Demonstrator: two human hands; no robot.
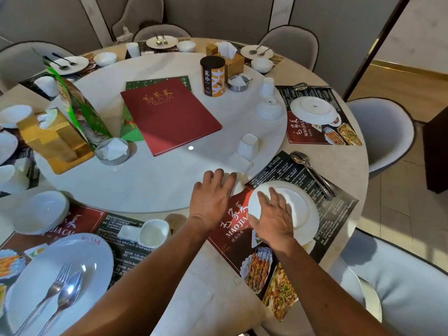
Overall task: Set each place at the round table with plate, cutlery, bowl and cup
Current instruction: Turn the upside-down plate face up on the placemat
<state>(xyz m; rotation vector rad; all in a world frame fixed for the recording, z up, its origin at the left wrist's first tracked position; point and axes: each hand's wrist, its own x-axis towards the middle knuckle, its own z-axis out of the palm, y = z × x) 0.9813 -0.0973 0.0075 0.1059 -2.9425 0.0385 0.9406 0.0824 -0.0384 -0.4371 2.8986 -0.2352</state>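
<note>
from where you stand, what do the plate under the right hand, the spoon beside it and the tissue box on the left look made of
Plate: likely glazed ceramic, glossy white with soft highlights. Spoon: polished metal, probably steel, with mirror-like glints. Tissue box: wood, matt honey-brown with visible grain and squared edges. The right hand rests on the plate.

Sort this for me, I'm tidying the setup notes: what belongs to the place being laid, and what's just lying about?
Job: plate under right hand; bowl under left hand; fork and spoon; cup; placemat.
Lying about: red menu; tea tin; tissue box.
</note>
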